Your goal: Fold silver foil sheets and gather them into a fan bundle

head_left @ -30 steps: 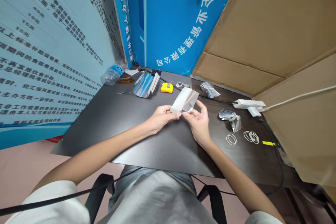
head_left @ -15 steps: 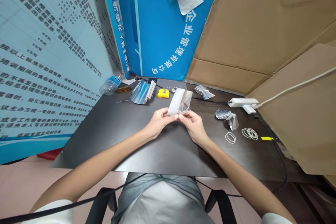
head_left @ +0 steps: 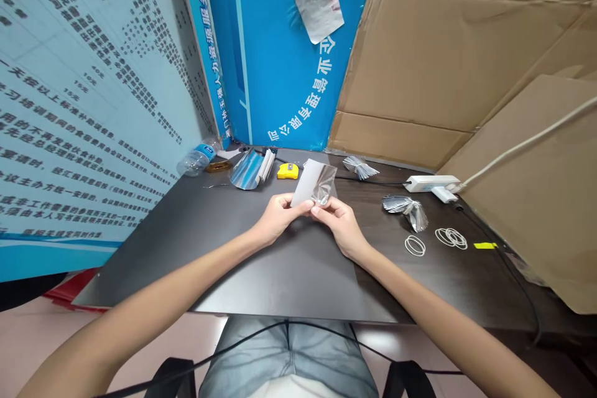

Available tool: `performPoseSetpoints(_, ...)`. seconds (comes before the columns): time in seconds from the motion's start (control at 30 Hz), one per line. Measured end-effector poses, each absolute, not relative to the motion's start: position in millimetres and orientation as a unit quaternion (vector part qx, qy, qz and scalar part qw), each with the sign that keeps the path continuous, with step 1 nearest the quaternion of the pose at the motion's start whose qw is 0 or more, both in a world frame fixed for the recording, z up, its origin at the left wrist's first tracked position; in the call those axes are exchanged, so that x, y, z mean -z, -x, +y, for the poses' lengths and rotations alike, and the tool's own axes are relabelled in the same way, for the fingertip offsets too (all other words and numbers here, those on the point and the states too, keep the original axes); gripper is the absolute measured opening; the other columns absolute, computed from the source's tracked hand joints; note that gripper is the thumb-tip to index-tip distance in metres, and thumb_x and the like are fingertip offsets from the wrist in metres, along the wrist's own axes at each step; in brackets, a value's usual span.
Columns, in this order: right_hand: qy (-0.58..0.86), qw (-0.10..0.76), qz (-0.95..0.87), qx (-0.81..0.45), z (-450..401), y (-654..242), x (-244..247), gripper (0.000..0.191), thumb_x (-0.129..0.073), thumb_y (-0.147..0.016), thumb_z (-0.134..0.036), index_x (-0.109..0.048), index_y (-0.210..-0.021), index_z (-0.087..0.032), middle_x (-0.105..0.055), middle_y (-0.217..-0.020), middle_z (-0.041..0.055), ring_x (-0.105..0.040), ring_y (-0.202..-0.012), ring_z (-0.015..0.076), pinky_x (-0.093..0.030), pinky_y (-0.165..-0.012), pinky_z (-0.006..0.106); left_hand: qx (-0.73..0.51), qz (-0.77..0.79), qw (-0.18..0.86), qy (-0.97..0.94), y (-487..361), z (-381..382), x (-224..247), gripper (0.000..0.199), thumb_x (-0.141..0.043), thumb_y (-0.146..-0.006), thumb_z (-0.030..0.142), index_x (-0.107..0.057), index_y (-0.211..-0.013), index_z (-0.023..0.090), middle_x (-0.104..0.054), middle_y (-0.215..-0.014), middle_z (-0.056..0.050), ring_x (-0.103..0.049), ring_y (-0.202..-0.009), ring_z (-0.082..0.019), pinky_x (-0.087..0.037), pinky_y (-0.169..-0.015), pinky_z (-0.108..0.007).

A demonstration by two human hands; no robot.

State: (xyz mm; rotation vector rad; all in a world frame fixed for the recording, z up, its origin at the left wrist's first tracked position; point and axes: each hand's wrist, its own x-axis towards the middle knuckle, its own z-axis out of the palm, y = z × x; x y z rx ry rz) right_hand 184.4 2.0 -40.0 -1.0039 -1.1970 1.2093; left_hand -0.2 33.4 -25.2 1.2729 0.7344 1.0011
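Observation:
Both my hands pinch a rectangular sheet, white on one face and crinkled silver foil on the other [head_left: 314, 183], above the dark tabletop [head_left: 298, 267]. My left hand [head_left: 280, 219] grips its lower left corner, and my right hand [head_left: 338, 228] grips its lower right part. Their fingertips nearly meet under the sheet. Beyond the hands lie a yellow tape measure [head_left: 288, 170] and a curved, shiny foil sheet [head_left: 246, 170]. To the right sit a small pleated foil bundle [head_left: 360, 167] and a pleated foil fan [head_left: 405, 210].
White rubber bands [head_left: 415, 245] lie at the right, with a second cluster [head_left: 451, 237] beside them. A white power strip [head_left: 431, 183] and its cords sit near the back right. A plastic water bottle [head_left: 196, 161] lies at the back left. Printed boards and cardboard sheets stand behind the table.
The view has tilted and shifted, so the table sits lower and more level in the frame. Both hands still hold the sheet, now with their fingertips closer together.

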Motion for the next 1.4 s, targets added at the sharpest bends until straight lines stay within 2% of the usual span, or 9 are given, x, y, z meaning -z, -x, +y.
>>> performPoseSetpoints(0.3,0.413,0.538,-0.549,-0.488,7,-194,44,0.046,-0.082,-0.082,-0.063,-0.067,-0.073,-0.021,-0.073,-0.082,-0.0004,-0.066,-0.082,0.0176,-0.058,-0.087,0.033,-0.427,0.318,0.608,-0.589,-1,34,26,0.048,-0.092,-0.076,0.057,-0.081,-0.091,0.013,-0.076,-0.085,-0.005,-0.064,-0.079,-0.016,-0.049,-0.076,-0.025)
performPoseSetpoints(0.47,0.41,0.526,-0.57,-0.48,9,-194,44,0.045,-0.08,-0.083,-0.066,-0.072,-0.076,-0.022,-0.075,-0.086,0.0006,-0.069,-0.088,0.0203,-0.058,-0.092,0.036,-0.426,0.297,0.633,-0.574,0,36,29,0.043,-0.093,-0.075,0.052,-0.079,-0.087,0.013,-0.072,-0.082,-0.003,-0.059,-0.077,-0.013,-0.044,-0.073,-0.024)
performPoseSetpoints(0.6,0.404,0.492,-0.606,-0.477,9,-197,42,0.048,-0.067,-0.093,-0.068,-0.077,-0.084,-0.022,-0.077,-0.089,0.0028,-0.07,-0.09,0.021,-0.056,-0.095,0.037,-0.414,0.294,0.655,-0.56,3,38,32,0.042,-0.093,-0.075,0.05,-0.078,-0.087,0.013,-0.069,-0.08,-0.002,-0.056,-0.075,-0.012,-0.042,-0.071,-0.023)
performPoseSetpoints(0.87,0.443,0.391,-0.729,-0.347,-2,-200,26,0.048,-0.063,-0.098,-0.058,-0.069,-0.071,-0.019,-0.067,-0.073,0.0008,-0.058,-0.072,0.0147,-0.043,-0.074,0.029,-0.461,0.342,0.621,-0.534,5,35,23,0.049,-0.091,-0.076,0.057,-0.078,-0.092,0.013,-0.076,-0.085,-0.005,-0.063,-0.071,-0.015,-0.045,-0.066,-0.025)
performPoseSetpoints(0.93,0.441,0.409,-0.702,-0.382,-3,-199,23,0.041,-0.07,-0.094,-0.056,-0.069,-0.076,-0.019,-0.067,-0.078,0.0004,-0.058,-0.075,0.0143,-0.044,-0.075,0.028,-0.474,0.348,0.602,-0.541,5,33,19,0.049,-0.092,-0.076,0.056,-0.079,-0.094,0.012,-0.079,-0.089,-0.007,-0.066,-0.074,-0.017,-0.048,-0.068,-0.025)
performPoseSetpoints(1.0,0.432,0.473,-0.623,-0.449,-2,-197,21,0.035,-0.08,-0.086,-0.054,-0.072,-0.091,-0.021,-0.072,-0.092,0.001,-0.063,-0.085,0.0156,-0.049,-0.08,0.028,-0.461,0.333,0.599,-0.563,4,30,17,0.049,-0.092,-0.077,0.055,-0.081,-0.099,0.013,-0.081,-0.096,-0.009,-0.07,-0.08,-0.019,-0.052,-0.073,-0.026)
performPoseSetpoints(1.07,0.42,0.527,-0.545,-0.498,-2,-196,19,0.04,-0.087,-0.08,-0.052,-0.073,-0.102,-0.022,-0.074,-0.102,0.0024,-0.066,-0.092,0.0168,-0.052,-0.085,0.029,-0.443,0.32,0.597,-0.586,3,26,15,0.049,-0.091,-0.079,0.055,-0.082,-0.103,0.013,-0.082,-0.101,-0.009,-0.072,-0.085,-0.021,-0.054,-0.078,-0.027)
performPoseSetpoints(1.23,0.435,0.559,-0.526,-0.471,-4,-195,14,0.034,-0.09,-0.077,-0.048,-0.073,-0.086,-0.019,-0.071,-0.089,0.0023,-0.062,-0.082,0.0138,-0.052,-0.079,0.027,-0.459,0.325,0.575,-0.594,-1,15,14,0.045,-0.09,-0.081,0.051,-0.081,-0.104,0.013,-0.082,-0.102,-0.009,-0.073,-0.09,-0.021,-0.054,-0.08,-0.027)
performPoseSetpoints(1.4,0.428,0.554,-0.581,-0.415,-12,-194,12,0.027,-0.086,-0.083,-0.043,-0.072,-0.085,-0.02,-0.071,-0.085,0.0019,-0.064,-0.079,0.0138,-0.053,-0.076,0.027,-0.507,0.307,0.561,-0.578,-1,13,10,0.041,-0.093,-0.078,0.046,-0.082,-0.102,0.014,-0.083,-0.102,-0.01,-0.073,-0.091,-0.02,-0.057,-0.084,-0.029)
